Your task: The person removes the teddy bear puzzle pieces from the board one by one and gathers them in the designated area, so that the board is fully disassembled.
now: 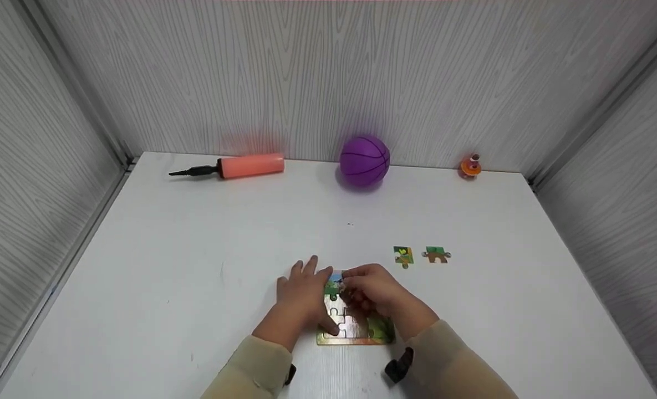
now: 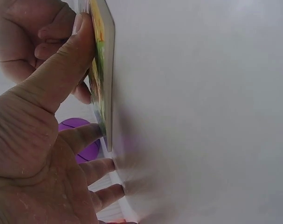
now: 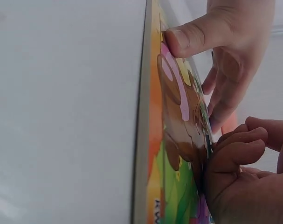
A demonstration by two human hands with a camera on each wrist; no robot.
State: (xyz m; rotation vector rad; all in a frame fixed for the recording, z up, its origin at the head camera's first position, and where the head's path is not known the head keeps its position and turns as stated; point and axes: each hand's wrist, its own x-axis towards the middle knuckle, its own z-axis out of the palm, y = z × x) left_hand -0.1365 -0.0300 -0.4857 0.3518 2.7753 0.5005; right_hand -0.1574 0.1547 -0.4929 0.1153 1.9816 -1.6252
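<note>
Both hands (image 1: 342, 296) press puzzle (image 3: 174, 140); edge reads "K".

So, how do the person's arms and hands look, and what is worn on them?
Both hands, the left hand and the right hand, are bare, with no gloves. Each arm wears a long beige sleeve. A small black device sits at each wrist, under the cuff. No rings or markings can be seen.

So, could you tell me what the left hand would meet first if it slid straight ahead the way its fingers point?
Probably nothing near: the left hand points up the bare table, and that way looks free until about the purple ball or the back wall, though depth is unclear.
</note>
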